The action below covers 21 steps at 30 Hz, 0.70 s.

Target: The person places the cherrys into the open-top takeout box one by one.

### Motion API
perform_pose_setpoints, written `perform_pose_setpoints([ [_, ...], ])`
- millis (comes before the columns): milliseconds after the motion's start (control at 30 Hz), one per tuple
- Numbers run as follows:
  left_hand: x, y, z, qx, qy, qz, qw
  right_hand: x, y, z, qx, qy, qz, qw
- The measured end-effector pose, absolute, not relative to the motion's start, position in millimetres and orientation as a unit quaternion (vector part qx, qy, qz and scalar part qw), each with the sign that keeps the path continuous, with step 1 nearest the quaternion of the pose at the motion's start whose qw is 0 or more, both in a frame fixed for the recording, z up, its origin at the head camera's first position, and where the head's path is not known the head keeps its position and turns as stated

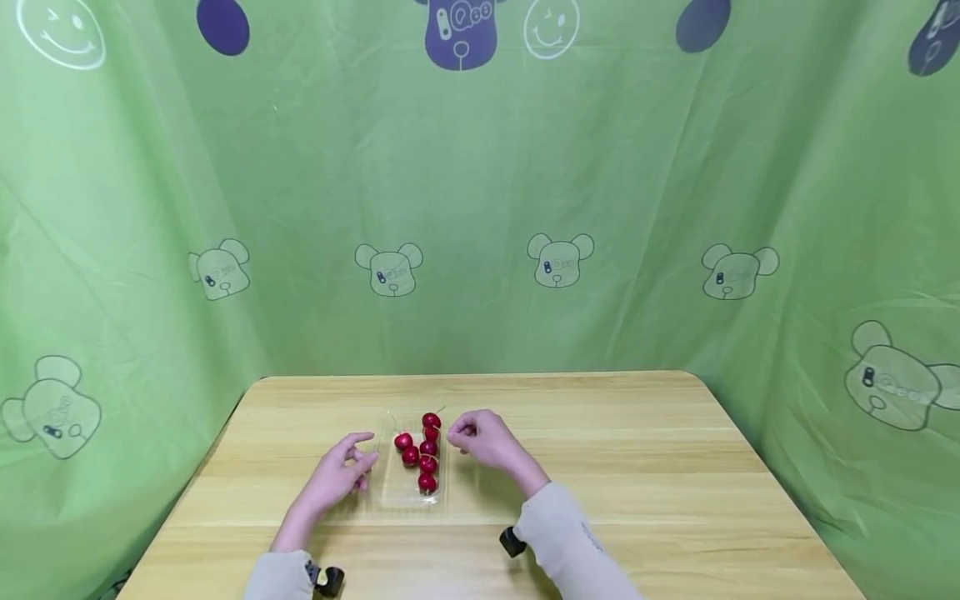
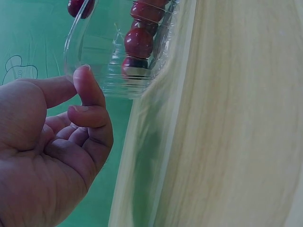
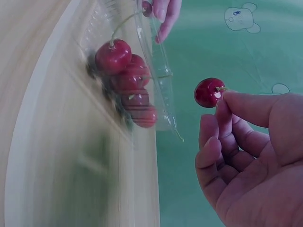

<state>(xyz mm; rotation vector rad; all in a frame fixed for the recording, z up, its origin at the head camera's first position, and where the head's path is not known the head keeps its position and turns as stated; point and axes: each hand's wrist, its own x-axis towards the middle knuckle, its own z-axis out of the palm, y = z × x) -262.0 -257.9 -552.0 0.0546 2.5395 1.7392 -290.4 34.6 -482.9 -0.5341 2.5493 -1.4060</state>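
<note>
A clear plastic box stands on the table with several red cherries in it, most in a row along its right side. At the box's left side is my left hand, its fingers loosely bent and nothing visibly gripped. In the left wrist view a fingertip overlaps the box's corner; whether it touches, I cannot tell. My right hand, right of the box, pinches a cherry by its stem between thumb and forefinger. That cherry hangs apart from the others in the right wrist view.
The wooden table extends to both sides of the box. A green curtain with bear prints stands behind and at the sides. Black wrist devices sit by the sleeves. Thin stems stick out over the box's rim.
</note>
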Motion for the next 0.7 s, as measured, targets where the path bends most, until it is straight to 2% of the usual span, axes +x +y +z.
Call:
perform_pose_setpoints([
  [700, -260, -255, -548, 0.013, 0.824, 0.566, 0.029, -308, -1, -502, -0.134, 0.876, -0.454, 0.087],
])
